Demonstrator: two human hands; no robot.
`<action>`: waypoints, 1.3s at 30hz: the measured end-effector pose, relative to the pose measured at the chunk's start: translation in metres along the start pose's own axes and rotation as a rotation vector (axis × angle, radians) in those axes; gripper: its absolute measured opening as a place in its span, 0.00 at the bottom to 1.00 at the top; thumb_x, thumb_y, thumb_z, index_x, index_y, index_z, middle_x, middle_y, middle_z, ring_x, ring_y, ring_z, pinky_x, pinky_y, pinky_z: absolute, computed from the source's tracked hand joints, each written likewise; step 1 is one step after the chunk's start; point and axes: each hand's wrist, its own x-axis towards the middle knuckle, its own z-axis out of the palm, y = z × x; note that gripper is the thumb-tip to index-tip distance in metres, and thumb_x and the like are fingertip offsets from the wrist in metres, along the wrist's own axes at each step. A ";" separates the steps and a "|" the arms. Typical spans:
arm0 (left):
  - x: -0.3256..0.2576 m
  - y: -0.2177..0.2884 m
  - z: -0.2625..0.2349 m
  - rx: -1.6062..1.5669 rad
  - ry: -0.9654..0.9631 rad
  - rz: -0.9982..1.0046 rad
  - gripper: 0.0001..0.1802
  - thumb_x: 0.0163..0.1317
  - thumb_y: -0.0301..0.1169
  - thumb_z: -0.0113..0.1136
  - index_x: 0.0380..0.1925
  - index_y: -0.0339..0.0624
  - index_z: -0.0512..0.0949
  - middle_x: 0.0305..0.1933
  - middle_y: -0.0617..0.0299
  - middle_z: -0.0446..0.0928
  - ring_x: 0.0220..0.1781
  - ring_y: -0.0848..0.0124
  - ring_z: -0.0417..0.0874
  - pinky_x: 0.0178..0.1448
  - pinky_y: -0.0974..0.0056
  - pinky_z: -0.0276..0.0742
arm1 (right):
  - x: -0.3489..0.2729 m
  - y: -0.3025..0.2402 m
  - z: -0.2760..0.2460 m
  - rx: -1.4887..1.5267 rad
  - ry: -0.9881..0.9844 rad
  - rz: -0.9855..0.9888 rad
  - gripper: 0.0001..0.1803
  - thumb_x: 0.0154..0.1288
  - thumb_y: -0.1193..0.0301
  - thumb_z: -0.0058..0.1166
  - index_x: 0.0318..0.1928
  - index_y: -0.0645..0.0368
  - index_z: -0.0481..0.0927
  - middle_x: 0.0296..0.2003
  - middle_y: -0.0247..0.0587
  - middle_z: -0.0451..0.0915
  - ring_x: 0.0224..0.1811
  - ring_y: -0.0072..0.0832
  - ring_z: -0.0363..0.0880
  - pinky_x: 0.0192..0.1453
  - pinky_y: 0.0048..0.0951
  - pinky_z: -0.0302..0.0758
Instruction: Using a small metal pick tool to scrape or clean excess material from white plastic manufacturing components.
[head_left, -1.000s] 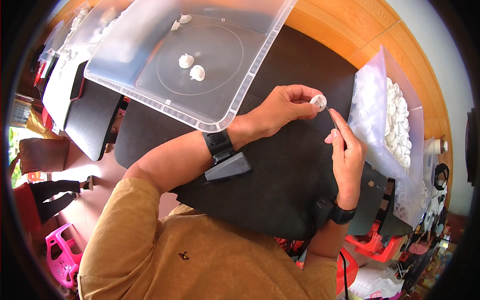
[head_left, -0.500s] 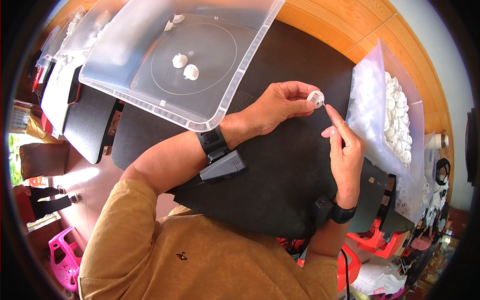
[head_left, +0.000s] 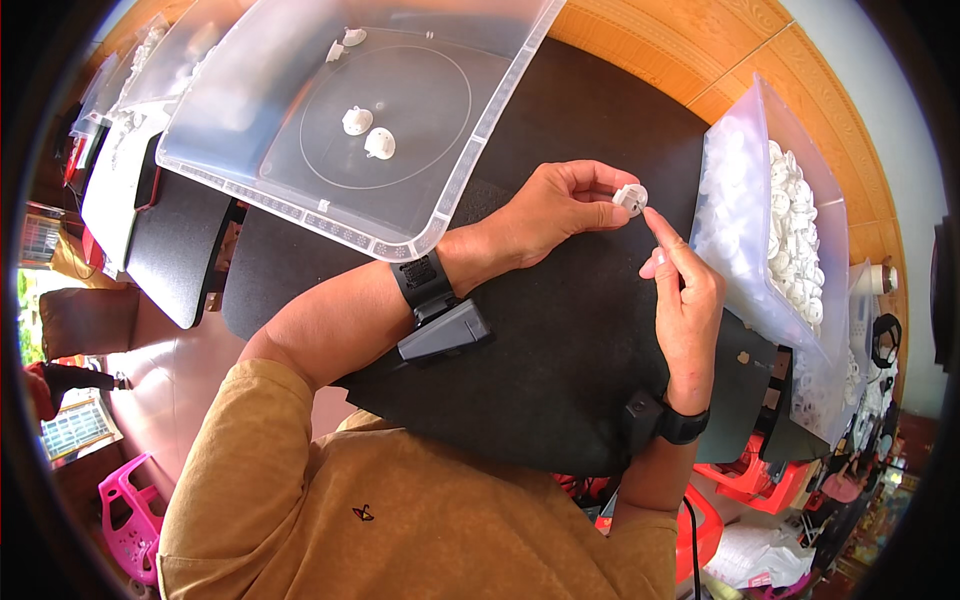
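My left hand pinches a small round white plastic part between thumb and fingers, over the black table. The part has a slot-like recess in its face. My right hand points its stretched index finger at the part's right edge, with the tip at or against it. The right thumb stands apart from the index finger, and the other fingers are curled. I see nothing held in the right hand. Several similar white parts lie in the big clear plastic bin at the upper left.
A clear bin full of white parts stands at the right. Under my arms is a black tabletop; an orange-brown tiled wall rises behind it. Red stools stand lower right, a pink chair lower left.
The white part has turned slightly in my left hand. My right hand has shifted a little to the left, its index fingertip closer to the part. A person at the far left has moved.
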 end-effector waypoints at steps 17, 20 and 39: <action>0.000 0.002 0.003 0.069 0.022 -0.005 0.17 0.63 0.23 0.65 0.52 0.36 0.78 0.49 0.60 0.81 0.50 0.74 0.82 0.59 0.68 0.79 | 0.000 -0.001 0.002 -0.029 0.019 0.007 0.24 0.66 0.84 0.45 0.59 0.52 0.80 0.26 0.41 0.76 0.25 0.24 0.74 0.35 0.27 0.74; -0.001 0.004 0.004 0.095 0.031 0.005 0.16 0.62 0.22 0.65 0.51 0.36 0.78 0.48 0.59 0.81 0.50 0.75 0.82 0.59 0.68 0.79 | 0.000 -0.002 0.002 -0.035 0.012 0.007 0.24 0.66 0.84 0.45 0.59 0.53 0.80 0.25 0.42 0.75 0.25 0.25 0.74 0.35 0.28 0.74; -0.001 0.004 0.002 0.554 -0.008 0.080 0.15 0.60 0.18 0.63 0.48 0.35 0.80 0.46 0.61 0.82 0.48 0.75 0.83 0.56 0.69 0.79 | 0.000 0.002 -0.007 0.084 -0.160 0.165 0.21 0.68 0.82 0.44 0.57 0.56 0.80 0.23 0.43 0.71 0.21 0.25 0.69 0.31 0.28 0.71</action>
